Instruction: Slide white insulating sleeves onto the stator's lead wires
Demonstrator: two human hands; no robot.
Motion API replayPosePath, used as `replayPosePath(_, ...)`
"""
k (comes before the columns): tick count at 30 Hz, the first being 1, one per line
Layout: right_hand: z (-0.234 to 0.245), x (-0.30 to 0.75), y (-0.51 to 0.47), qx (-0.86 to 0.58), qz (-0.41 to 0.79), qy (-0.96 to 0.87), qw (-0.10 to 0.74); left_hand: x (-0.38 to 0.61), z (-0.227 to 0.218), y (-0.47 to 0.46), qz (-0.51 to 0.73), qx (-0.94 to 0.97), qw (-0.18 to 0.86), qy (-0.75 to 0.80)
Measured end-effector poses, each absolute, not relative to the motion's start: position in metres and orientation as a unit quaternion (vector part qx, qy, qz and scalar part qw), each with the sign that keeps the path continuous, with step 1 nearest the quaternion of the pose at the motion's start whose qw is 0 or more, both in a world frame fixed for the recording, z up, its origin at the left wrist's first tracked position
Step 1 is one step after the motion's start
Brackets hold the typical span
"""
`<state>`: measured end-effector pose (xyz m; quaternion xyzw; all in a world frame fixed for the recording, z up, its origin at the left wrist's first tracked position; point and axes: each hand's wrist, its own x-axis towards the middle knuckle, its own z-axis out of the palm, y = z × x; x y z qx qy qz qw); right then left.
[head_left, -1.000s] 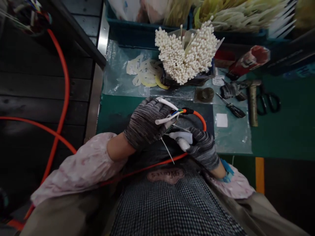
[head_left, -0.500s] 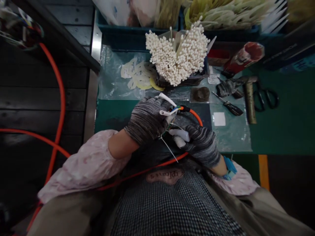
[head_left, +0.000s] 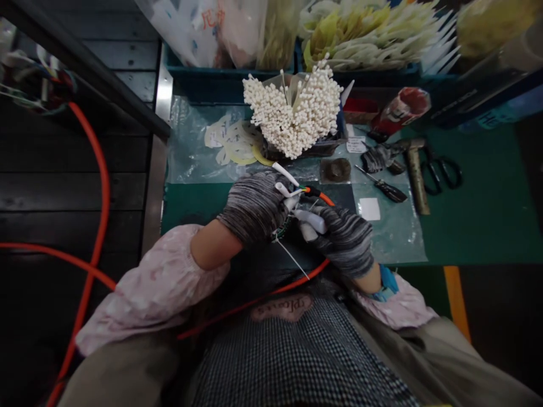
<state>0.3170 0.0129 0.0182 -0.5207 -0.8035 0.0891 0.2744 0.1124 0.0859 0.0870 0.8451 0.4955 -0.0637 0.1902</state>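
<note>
Left hand [head_left: 254,206] pinching stripped end of orange cable [head_left: 316,194], fingers closed | right hand [head_left: 343,240] gripping white sleeve [head_left: 311,220] beside it | above green mat [head_left: 479,215] | probably light, bendy, thin wires fragile; holding better on jacket.

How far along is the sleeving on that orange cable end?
Done: the orange cable is stripped, coloured wires fan out, and two wires already carry white sleeves. In hand: the left hand grips the wire bundle while the right hand pinches another white sleeve. Left: some coloured wires look bare; how many is too small to tell. Spare sleeves stand behind.
</note>
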Motion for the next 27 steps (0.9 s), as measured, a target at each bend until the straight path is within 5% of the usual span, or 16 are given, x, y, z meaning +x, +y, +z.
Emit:
replayPosePath(10, 0.006, 0.317, 0.001, -0.532, 0.137, -0.772, 0.321, 0.103, 0.067, 0.085, 0.062, 0.836, 0.183, 0.514)
replayPosePath(18, -0.003, 0.359, 0.021, -0.646, 0.236, -0.563, 0.458, 0.077, 0.03, 0.054, 0.261, 0.806, 0.123, 0.517)
replayPosePath(23, -0.032, 0.372, 0.084, -0.626, 0.17, -0.582, 0.491, 0.068, 0.032, 0.033, 0.168, 0.798, 0.06, 0.576)
replayPosePath(27, -0.06, 0.366, 0.115, -0.612, 0.149, -0.603, 0.489, 0.066, 0.042, 0.035, 0.069, 0.77, 0.107, 0.625)
